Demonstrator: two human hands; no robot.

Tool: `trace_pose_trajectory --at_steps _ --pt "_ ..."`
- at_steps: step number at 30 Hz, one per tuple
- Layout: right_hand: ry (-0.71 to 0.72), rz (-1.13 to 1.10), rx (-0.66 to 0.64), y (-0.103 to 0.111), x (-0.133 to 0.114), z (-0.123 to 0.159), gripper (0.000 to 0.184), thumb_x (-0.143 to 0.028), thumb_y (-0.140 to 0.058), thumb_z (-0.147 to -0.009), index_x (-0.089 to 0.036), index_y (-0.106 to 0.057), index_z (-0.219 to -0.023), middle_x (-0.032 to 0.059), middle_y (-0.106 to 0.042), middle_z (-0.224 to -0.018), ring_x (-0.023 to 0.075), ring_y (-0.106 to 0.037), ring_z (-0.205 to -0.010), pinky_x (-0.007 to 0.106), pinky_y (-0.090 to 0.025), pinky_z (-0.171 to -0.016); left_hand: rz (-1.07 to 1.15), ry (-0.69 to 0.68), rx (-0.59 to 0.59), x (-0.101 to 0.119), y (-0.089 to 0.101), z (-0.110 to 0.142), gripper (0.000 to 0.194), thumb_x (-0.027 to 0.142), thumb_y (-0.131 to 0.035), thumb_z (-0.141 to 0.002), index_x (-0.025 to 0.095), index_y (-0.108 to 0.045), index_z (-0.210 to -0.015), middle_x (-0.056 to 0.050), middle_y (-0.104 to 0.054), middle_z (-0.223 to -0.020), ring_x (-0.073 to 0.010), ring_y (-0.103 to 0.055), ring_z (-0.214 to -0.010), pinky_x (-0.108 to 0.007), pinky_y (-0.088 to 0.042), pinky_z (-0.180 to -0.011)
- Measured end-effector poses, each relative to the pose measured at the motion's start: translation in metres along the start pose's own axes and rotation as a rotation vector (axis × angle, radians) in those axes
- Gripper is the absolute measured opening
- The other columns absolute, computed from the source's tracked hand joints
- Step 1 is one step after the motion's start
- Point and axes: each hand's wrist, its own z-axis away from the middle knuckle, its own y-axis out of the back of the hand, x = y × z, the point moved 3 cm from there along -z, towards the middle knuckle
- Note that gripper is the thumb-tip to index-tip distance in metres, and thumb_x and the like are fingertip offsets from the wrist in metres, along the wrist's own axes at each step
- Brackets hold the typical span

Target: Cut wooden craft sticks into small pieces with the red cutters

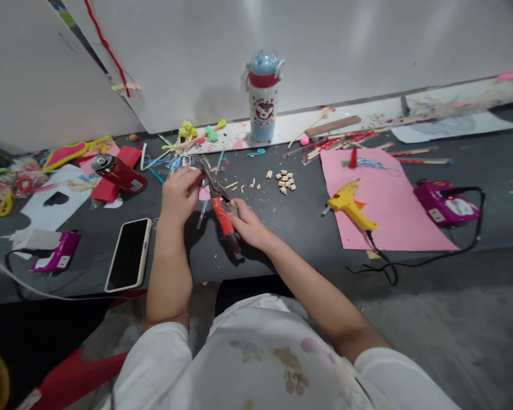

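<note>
While the right hand (247, 223) curls its fingers around one pair of red-gripped pliers (219, 209) over the tabletop (290, 228), the left hand (179, 195) bends its fingers near the tip; whether they pinch anything cannot be told. One bottle (263, 101) stands at the pliers' one o'clock, one yellow glue gun (352, 207) at three.

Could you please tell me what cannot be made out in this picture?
Head view: whatever the left hand may hold beside the pliers, hidden by that hand itself.
Head view: part of the pliers' handles, hidden by the right hand.
Head view: the fine print on the can, too small.
Head view: the clutter at far left, cut off by the edge.
</note>
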Motion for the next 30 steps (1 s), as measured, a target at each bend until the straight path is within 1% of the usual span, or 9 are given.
trace_pose_trajectory --at_steps 4,7,9,11,15,17,23,27,30 --pt "-0.037 -0.015 0.022 0.0 0.0 0.0 0.031 -0.043 -0.041 -0.089 -0.019 -0.044 -0.108 0.0051 -0.058 -0.1 0.0193 -0.055 -0.096 0.035 -0.04 -0.088 -0.01 -0.003 0.001 0.0 0.001 0.0 0.019 0.019 -0.046 -0.086 0.02 -0.065 -0.087 -0.004 -0.063 -0.08 -0.016 -0.059 -0.078 -0.026 -0.044 -0.07" --pt "-0.044 -0.066 0.014 0.0 0.001 0.001 0.039 -0.053 -0.038 -0.09 -0.018 -0.045 -0.107 0.0051 -0.057 -0.098 0.0193 -0.054 -0.094 0.036 -0.041 -0.086 -0.017 0.007 -0.009 0.0 0.001 -0.001 0.021 0.021 -0.045 -0.088 0.02 -0.066 -0.092 -0.004 -0.064 -0.081 -0.0162 -0.06 -0.079 -0.027 -0.044 -0.071" --pt "-0.026 -0.094 -0.005 0.0 0.0 0.002 0.046 -0.059 -0.043 -0.086 -0.018 -0.045 -0.108 0.0047 -0.055 -0.095 0.0188 -0.054 -0.091 0.035 -0.041 -0.085 -0.02 0.016 -0.014 0.0 0.002 -0.001 0.022 0.022 -0.045 -0.088 0.02 -0.066 -0.094 -0.004 -0.064 -0.082 -0.0165 -0.06 -0.08 -0.027 -0.045 -0.072" --pt "-0.013 -0.1 -0.037 0.0 -0.002 0.003 0.054 -0.062 -0.052 -0.08 -0.017 -0.044 -0.109 0.0033 -0.053 -0.092 0.0177 -0.052 -0.086 0.034 -0.041 -0.081 -0.021 0.023 -0.017 0.001 0.002 -0.001 0.023 0.023 -0.044 -0.089 0.02 -0.066 -0.094 -0.004 -0.064 -0.082 -0.017 -0.06 -0.081 -0.028 -0.045 -0.073" --pt "-0.051 -0.065 -0.093 0.001 -0.005 0.005 0.064 -0.059 -0.068 -0.068 -0.017 -0.042 -0.109 0.0002 -0.048 -0.087 0.0141 -0.049 -0.074 0.03 -0.041 -0.07 -0.017 0.03 -0.028 0.001 0.002 -0.001 0.023 0.023 -0.044 -0.088 0.02 -0.066 -0.095 -0.004 -0.065 -0.083 -0.0172 -0.061 -0.081 -0.028 -0.045 -0.072" --pt "-0.061 -0.06 -0.101 0.002 -0.008 0.006 0.063 -0.056 -0.069 -0.068 -0.017 -0.041 -0.108 -0.0007 -0.048 -0.085 0.0129 -0.047 -0.071 0.029 -0.04 -0.067 -0.017 0.02 -0.024 0.0 0.002 0.0 0.023 0.023 -0.045 -0.088 0.02 -0.066 -0.096 -0.005 -0.065 -0.084 -0.0172 -0.061 -0.081 -0.028 -0.045 -0.072" --pt "-0.027 -0.139 -0.122 0.0 -0.011 0.008 0.048 -0.05 -0.064 -0.075 -0.019 -0.039 -0.102 -0.0028 -0.045 -0.08 0.0115 -0.045 -0.068 0.027 -0.038 -0.064 -0.013 0.016 -0.011 -0.001 0.002 0.0 0.024 0.024 -0.044 -0.089 0.02 -0.067 -0.097 -0.005 -0.066 -0.084 -0.0172 -0.061 -0.082 -0.028 -0.045 -0.073" --pt "-0.014 -0.137 -0.113 0.0 -0.01 0.008 0.047 -0.05 -0.064 -0.076 -0.019 -0.04 -0.102 -0.0027 -0.044 -0.081 0.0114 -0.045 -0.07 0.027 -0.038 -0.065 -0.02 0.029 -0.02 -0.003 0.002 0.001 0.024 0.024 -0.043 -0.089 0.02 -0.066 -0.098 -0.005 -0.065 -0.084 -0.017 -0.06 -0.082 -0.028 -0.044 -0.074" --pt "-0.022 -0.105 -0.096 0.0 -0.009 0.007 0.048 -0.051 -0.063 -0.076 -0.018 -0.041 -0.103 -0.0023 -0.045 -0.082 0.0123 -0.046 -0.073 0.028 -0.039 -0.068 -0.033 0.025 -0.028 -0.003 0.0 0.001 0.025 0.027 -0.043 -0.091 0.021 -0.066 -0.1 -0.006 -0.065 -0.089 -0.0191 -0.06 -0.087 -0.03 -0.045 -0.078"
